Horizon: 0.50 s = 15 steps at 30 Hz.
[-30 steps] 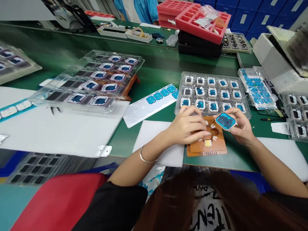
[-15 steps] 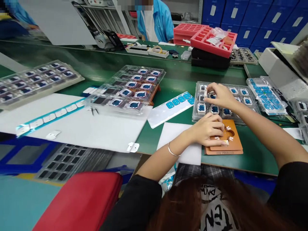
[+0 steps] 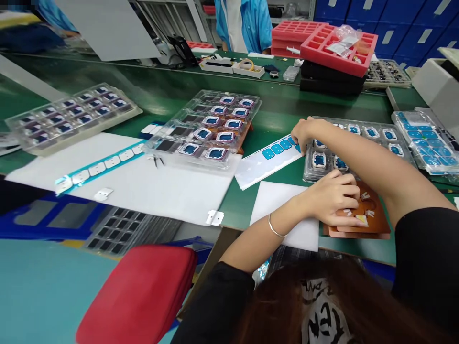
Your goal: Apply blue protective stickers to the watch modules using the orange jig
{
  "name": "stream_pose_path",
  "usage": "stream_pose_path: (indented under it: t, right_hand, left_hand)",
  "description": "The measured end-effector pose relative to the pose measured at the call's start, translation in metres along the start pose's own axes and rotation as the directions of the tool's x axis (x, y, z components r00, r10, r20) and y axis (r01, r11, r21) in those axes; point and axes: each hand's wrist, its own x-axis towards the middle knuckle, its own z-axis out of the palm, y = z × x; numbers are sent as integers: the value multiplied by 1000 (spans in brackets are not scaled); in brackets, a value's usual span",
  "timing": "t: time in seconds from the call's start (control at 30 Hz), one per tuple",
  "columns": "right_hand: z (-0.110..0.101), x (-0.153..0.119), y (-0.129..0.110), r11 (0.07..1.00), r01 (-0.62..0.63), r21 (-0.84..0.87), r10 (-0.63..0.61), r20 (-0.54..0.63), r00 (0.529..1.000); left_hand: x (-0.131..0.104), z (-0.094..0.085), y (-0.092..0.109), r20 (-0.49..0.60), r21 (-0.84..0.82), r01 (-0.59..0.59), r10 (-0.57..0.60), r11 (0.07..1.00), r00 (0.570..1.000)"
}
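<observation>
My left hand (image 3: 335,200) rests over the orange plate fixture (image 3: 380,215), fingers apart, its thumb beside a small yellow piece (image 3: 362,220). White tabs stand around a cutout in the fixture. My right hand (image 3: 304,134) has its fingers closed at the right end of a white sheet (image 3: 256,168) with blue stickers. What its fingertips pinch is partly hidden. Under and behind my right forearm lies a clear tray (image 3: 311,173) of white-framed parts with blue faces. A white foam sheet (image 3: 265,203) lies left of the fixture, under my left wrist.
A tilted clear tray (image 3: 229,162) of similar parts stands at centre, with tweezers (image 3: 157,161) near it. Another filled tray (image 3: 125,117) is at far left. Red trays (image 3: 337,55) sit on black ones behind. Blue-film packs (image 3: 426,143) lie right. A person (image 3: 245,26) is across the bench.
My right hand has moved left from the tray of parts to the sticker sheet. My left hand stays on the fixture. The whole view has shifted, with things appearing farther right.
</observation>
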Motion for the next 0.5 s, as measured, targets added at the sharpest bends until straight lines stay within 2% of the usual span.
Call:
stream_pose_path:
  t: [0.2,0.33,0.43,0.5]
  right_hand:
    - [12,16,9,999,32,-3,-32,35,999]
    - [13,18,17,992,20,124,-20,0,1000]
    - [11,13,16,976,5,217,-6,2,1000]
    - [8,2,10,972,65,227,-60,-28,998]
  left_hand:
    - [2,-5,6,50,8,13,-14,1000,999]
    - [1,-3,2,31,5,-3,3,1000,1000]
    - [1,-2,1,29,39,-13,11,999,1000]
    - [3,-7,7,84,102,-16,7,995,996]
